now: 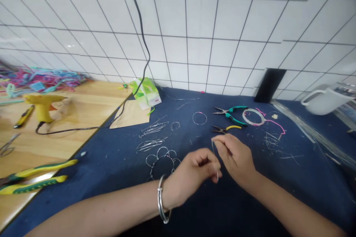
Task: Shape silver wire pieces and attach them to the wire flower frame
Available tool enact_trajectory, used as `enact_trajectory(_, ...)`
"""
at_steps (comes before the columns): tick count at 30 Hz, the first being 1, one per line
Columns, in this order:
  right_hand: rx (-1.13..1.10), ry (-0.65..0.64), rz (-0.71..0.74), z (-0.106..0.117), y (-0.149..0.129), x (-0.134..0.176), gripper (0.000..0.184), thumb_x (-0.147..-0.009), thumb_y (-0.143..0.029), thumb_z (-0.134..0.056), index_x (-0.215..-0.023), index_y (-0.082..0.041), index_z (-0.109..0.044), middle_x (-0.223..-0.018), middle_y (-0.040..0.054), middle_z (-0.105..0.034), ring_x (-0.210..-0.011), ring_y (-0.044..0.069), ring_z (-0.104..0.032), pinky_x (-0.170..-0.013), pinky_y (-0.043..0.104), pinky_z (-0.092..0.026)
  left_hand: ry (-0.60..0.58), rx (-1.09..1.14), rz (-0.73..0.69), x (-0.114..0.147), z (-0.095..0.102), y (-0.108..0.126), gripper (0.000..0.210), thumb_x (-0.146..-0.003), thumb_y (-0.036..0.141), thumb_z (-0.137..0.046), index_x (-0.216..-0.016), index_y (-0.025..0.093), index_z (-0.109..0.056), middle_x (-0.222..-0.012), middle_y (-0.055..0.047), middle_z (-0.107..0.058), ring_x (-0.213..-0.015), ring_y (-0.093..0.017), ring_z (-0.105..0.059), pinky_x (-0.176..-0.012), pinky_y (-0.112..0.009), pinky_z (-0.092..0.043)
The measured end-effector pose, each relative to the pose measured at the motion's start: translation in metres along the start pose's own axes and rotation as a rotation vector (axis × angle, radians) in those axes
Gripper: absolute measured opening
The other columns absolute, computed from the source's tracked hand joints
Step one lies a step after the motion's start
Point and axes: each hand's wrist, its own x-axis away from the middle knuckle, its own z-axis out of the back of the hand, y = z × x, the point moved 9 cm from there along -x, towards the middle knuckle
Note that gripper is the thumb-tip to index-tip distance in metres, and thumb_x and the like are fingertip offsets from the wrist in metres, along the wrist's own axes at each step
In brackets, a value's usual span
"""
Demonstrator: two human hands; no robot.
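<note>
My left hand [194,168], with a silver bangle at the wrist, pinches a short piece of wire [217,177] whose end pokes out below the fingers. Close beside it, my right hand [235,157] is closed on a thin wire at its fingertips; whether both ends belong to one piece I cannot tell. Partly behind my left hand lies a flower-shaped wire frame [162,154] with small loops around a ring. Beyond the hands are yellow-handled pliers [224,129], teal-handled long-nose pliers [233,114] and a plain wire ring [199,118].
Bent wire pieces [152,129] lie left of centre. A white coil [253,117], pink cord [278,123] and wire scraps [271,141] are at right, near a white pitcher [324,100]. Leftward sit a yellow glue gun [44,105], large yellow-green pliers [36,177] and scissors [8,146].
</note>
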Motion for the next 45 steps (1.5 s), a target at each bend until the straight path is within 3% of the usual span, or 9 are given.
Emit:
enact_trajectory(4, -0.344, -0.184, -0.372, -0.027, 0.033, 0.008, 0.022, -0.089, -0.030, -0.042, -0.081, -0.019, -0.059, -0.070, -0.0013, -0.056, -0.062, 0.011, -0.053, -0.059, 0.024, -0.040, 0.211, -0.101, -0.151, -0.007, 0.037, 0.023, 0.009, -0.081, 0.021, -0.057, -0.076, 0.014, -0.057, -0.072, 0.000, -0.056, -0.067, -0.009, -0.048, -0.064, -0.021, -0.038)
enact_trajectory(7, -0.625, -0.296, -0.515, -0.048, 0.039, 0.017, 0.023, -0.087, -0.034, -0.044, -0.079, -0.018, -0.058, -0.067, -0.0023, -0.054, -0.056, 0.009, -0.050, -0.052, 0.021, -0.037, 0.232, -0.125, -0.173, -0.014, 0.047, 0.026, 0.008, -0.082, 0.020, -0.056, -0.076, 0.015, -0.057, -0.070, 0.001, -0.054, -0.067, -0.009, -0.047, -0.064, -0.020, -0.038)
enact_trajectory(15, -0.928, -0.377, -0.694, -0.072, 0.040, 0.030, 0.017, -0.082, -0.030, -0.053, -0.078, -0.015, -0.059, -0.063, -0.0027, -0.052, -0.052, 0.007, -0.046, -0.049, 0.020, -0.032, 0.176, -0.166, -0.146, -0.024, 0.046, 0.018, 0.008, -0.082, 0.021, -0.054, -0.079, 0.015, -0.057, -0.068, 0.001, -0.054, -0.064, -0.010, -0.050, -0.061, -0.023, -0.043)
enact_trajectory(22, -0.916, -0.334, -0.678, -0.071, 0.043, 0.030, 0.012, -0.081, -0.022, -0.053, -0.072, -0.015, -0.058, -0.061, -0.0034, -0.051, -0.054, 0.007, -0.046, -0.052, 0.021, -0.037, 0.182, -0.424, -0.219, -0.023, 0.047, 0.025, 0.009, -0.082, 0.016, -0.055, -0.074, 0.015, -0.059, -0.071, 0.000, -0.058, -0.065, -0.010, -0.053, -0.061, -0.021, -0.045)
enact_trajectory(30, -0.751, -0.316, -0.600, -0.056, 0.038, 0.026, 0.016, -0.080, -0.018, -0.051, -0.064, -0.017, -0.050, -0.056, -0.0058, -0.041, -0.052, 0.007, -0.036, -0.050, 0.020, -0.031, 0.143, -0.868, -0.561, -0.006, 0.026, 0.052, 0.014, -0.081, 0.007, -0.051, -0.085, 0.017, -0.059, -0.077, -0.003, -0.061, -0.072, -0.013, -0.056, -0.064, -0.026, -0.046)
enact_trajectory(34, -0.742, -0.277, -0.586, -0.051, 0.038, 0.026, 0.016, -0.079, -0.019, -0.051, -0.064, -0.017, -0.050, -0.057, -0.0059, -0.040, -0.054, 0.007, -0.034, -0.051, 0.020, -0.030, -0.010, -1.160, -0.857, 0.011, 0.003, 0.058, 0.029, -0.076, 0.000, -0.052, -0.100, 0.016, -0.056, -0.087, -0.007, -0.065, -0.079, -0.017, -0.059, -0.067, -0.033, -0.046)
enact_trajectory(38, -0.779, -0.268, -0.600, -0.050, 0.040, 0.030, 0.013, -0.079, -0.020, -0.052, -0.066, -0.017, -0.054, -0.060, -0.0051, -0.045, -0.057, 0.008, -0.038, -0.053, 0.021, -0.032, -0.156, -1.425, -1.109, 0.029, -0.016, 0.047, 0.025, -0.078, 0.006, -0.050, -0.100, 0.014, -0.060, -0.095, -0.011, -0.066, -0.086, -0.022, -0.060, -0.068, -0.037, -0.048)
enact_trajectory(41, -0.848, -0.266, -0.671, -0.055, 0.044, 0.035, 0.010, -0.076, -0.018, -0.052, -0.067, -0.017, -0.056, -0.060, -0.0050, -0.047, -0.057, 0.008, -0.039, -0.054, 0.021, -0.033, -0.195, -1.501, -1.197, 0.036, -0.026, 0.040, 0.023, -0.080, 0.007, -0.046, -0.095, 0.011, -0.062, -0.095, -0.013, -0.067, -0.086, -0.024, -0.060, -0.066, -0.037, -0.048)
enact_trajectory(45, -1.112, -0.268, -0.828, -0.068, 0.048, 0.044, 0.006, -0.071, -0.016, -0.054, -0.066, -0.016, -0.057, -0.055, -0.0057, -0.046, -0.051, 0.007, -0.039, -0.051, 0.021, -0.032, -0.161, -1.528, -1.184, 0.035, -0.033, 0.040, 0.022, -0.079, 0.003, -0.045, -0.091, 0.008, -0.063, -0.091, -0.016, -0.067, -0.082, -0.024, -0.060, -0.064, -0.037, -0.048)
